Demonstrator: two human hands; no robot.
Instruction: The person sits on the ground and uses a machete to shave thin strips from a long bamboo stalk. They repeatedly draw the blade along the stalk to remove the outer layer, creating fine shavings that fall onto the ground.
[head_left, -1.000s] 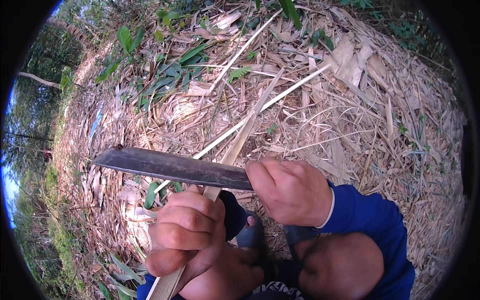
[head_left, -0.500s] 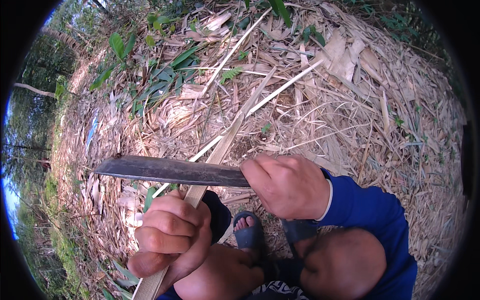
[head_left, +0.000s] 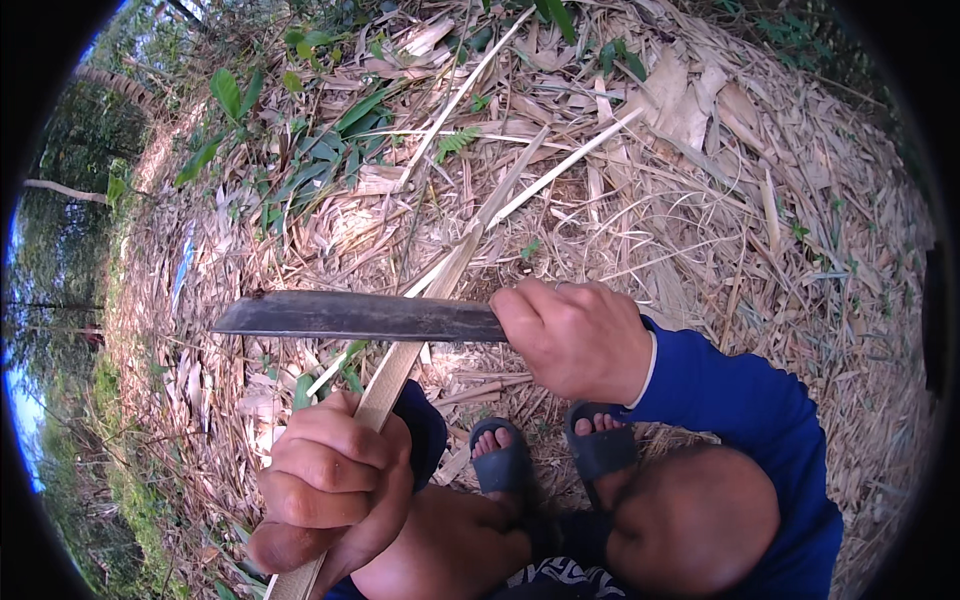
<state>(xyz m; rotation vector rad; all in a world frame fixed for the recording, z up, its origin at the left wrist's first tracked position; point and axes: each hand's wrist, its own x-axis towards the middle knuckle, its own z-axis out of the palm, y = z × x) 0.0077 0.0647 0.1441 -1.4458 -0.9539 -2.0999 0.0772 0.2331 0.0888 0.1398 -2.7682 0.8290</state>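
A long, flat, pale strip that looks like split bamboo (head_left: 388, 384) runs slantwise from the lower left up toward the far middle. My left hand (head_left: 330, 470) is closed round its near part. In my right hand (head_left: 575, 340) is a machete (head_left: 370, 317) with a broad dark blade, its handle hidden by my fingers. The blade points left and lies across the strip, just beyond my left fist. Whether the edge bites into the strip cannot be made out.
Dry husks and shavings (head_left: 690, 210) cover the ground. More pale strips (head_left: 570, 165) lie ahead, one crossing beneath the held strip. Green leaves (head_left: 310, 175) grow at the far left. My sandalled feet (head_left: 500, 455) and bent knees (head_left: 695, 510) are close below the blade.
The machete and my right hand have slid a little away from me and to the right along the strip. My left hand keeps its grip, nearly in place.
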